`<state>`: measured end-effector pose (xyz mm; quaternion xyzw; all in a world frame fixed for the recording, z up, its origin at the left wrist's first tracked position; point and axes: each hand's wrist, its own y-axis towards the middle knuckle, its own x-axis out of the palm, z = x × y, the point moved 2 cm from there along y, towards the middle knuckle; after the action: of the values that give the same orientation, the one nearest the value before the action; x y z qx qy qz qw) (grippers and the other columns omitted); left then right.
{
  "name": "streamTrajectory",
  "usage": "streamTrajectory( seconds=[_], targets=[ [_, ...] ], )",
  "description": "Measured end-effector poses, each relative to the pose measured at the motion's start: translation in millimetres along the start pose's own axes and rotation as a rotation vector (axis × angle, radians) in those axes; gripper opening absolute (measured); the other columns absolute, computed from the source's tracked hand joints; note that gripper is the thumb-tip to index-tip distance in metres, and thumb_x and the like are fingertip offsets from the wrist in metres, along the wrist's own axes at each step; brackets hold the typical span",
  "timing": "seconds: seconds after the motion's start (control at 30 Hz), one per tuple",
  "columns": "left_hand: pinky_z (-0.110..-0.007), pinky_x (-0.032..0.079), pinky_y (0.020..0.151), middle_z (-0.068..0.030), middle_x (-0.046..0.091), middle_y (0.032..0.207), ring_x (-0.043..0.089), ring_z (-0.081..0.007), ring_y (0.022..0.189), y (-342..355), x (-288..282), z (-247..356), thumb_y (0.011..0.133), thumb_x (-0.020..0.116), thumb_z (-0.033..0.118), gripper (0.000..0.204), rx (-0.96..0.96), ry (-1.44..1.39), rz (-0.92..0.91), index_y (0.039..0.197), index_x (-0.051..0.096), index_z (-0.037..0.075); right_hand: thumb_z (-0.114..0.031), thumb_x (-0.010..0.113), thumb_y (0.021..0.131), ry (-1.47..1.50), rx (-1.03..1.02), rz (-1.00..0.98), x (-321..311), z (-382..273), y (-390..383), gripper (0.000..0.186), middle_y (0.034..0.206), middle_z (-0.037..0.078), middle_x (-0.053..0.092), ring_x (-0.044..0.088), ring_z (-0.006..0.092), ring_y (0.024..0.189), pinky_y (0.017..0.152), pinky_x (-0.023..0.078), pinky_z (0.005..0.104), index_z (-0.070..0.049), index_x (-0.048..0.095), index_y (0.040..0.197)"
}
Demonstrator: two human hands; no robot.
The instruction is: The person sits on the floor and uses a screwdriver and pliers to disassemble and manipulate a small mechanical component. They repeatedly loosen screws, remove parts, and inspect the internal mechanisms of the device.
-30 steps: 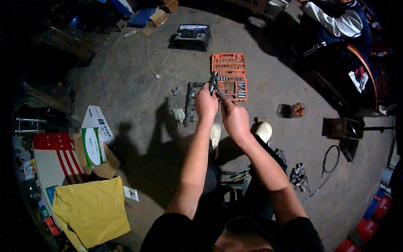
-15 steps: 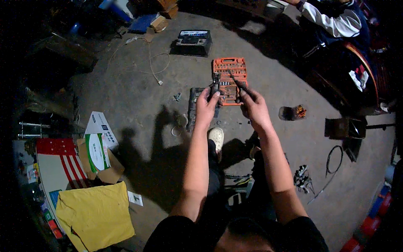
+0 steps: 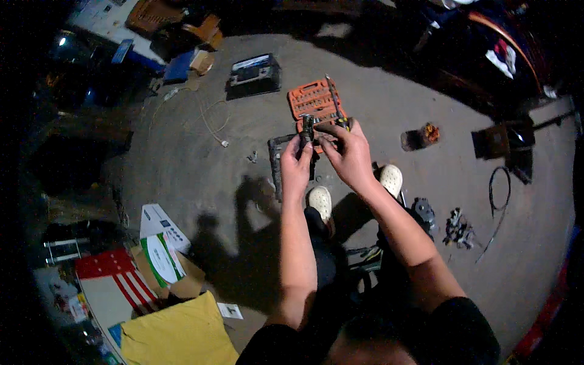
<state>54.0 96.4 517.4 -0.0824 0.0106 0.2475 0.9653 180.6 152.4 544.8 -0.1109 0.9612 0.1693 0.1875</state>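
Left hand [image 3: 295, 163]: grip closed around dark, cylindrical metal part [image 3: 308, 128]. Right hand [image 3: 351, 152]: gripping slim, straight metal-shafted tool [image 3: 334, 98], yellow-and-black handle.

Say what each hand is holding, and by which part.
Left hand: dark cylindrical part, by its lower end. Right hand: screwdriver, by its black-and-yellow handle, shaft pointing away from the person.

Open floor [image 3: 378, 100] right of the orange case [image 3: 304, 94] left room to pass. A long-shafted tool [image 3: 334, 97] jutted across the case, a black battery [image 3: 254, 75] stood off its far left, and cream shoes [image 3: 320, 202] narrowed the near side.
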Motion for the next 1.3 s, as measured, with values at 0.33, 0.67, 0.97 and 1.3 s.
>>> streamTrajectory(
  seconds=[0.33, 0.67, 0.97, 1.3],
  targets=[
    [-0.03, 0.045, 0.087, -0.0123, 0.059, 0.11, 0.056, -0.0162, 0.098, -4.4, 14.9, -5.2, 0.088, 0.055, 0.003, 0.037, 0.064, 0.159, -0.094, 0.123, 0.047, -0.008, -0.006, 0.071, 0.067, -0.207, -0.024, 0.025, -11.2, 4.6, 2.8, 0.027, 0.093, 0.017, 0.054, 0.059, 0.0356, 0.077, 0.065, 0.05, 0.0411, -0.008, 0.065, 0.093],
    [-0.028, 0.045, 0.084, -0.0123, 0.061, 0.106, 0.058, -0.0163, 0.096, -4.1, 22.3, 0.5, 0.089, 0.049, 0.0, 0.034, 0.096, 0.196, -0.125, 0.122, 0.048, -0.007, -0.004, 0.066, 0.066, -0.328, -0.051, 0.032, -4.6, 6.8, 3.1, 0.028, 0.09, 0.025, 0.05, 0.058, 0.0405, 0.072, 0.059, 0.049, 0.0455, -0.002, 0.055, 0.092],
    [-0.025, 0.045, 0.076, -0.0059, 0.062, 0.095, 0.055, -0.0106, 0.083, -3.8, 1.8, 5.6, 0.09, 0.057, 0.012, 0.024, -0.057, -0.058, -0.058, 0.108, 0.056, -0.004, -0.014, 0.068, 0.075, -0.134, 0.089, 0.002, -34.1, 15.4, 11.6, 0.022, 0.082, 0.017, 0.051, 0.053, 0.0322, 0.069, 0.062, 0.044, 0.0366, -0.001, 0.061, 0.092],
    [-0.024, 0.046, 0.07, -0.002, 0.062, 0.09, 0.057, -0.0089, 0.078, 1.1, -0.8, -7.0, 0.091, 0.057, 0.024, 0.027, 0.058, -0.173, -0.104, 0.102, 0.059, 0.0, -0.021, 0.069, 0.075, 0.223, 0.116, -0.11, -0.4, 14.9, 2.7, 0.029, 0.088, 0.017, 0.056, 0.059, 0.0266, 0.073, 0.065, 0.047, 0.036, 0.0, 0.065, 0.094]
  ],
)
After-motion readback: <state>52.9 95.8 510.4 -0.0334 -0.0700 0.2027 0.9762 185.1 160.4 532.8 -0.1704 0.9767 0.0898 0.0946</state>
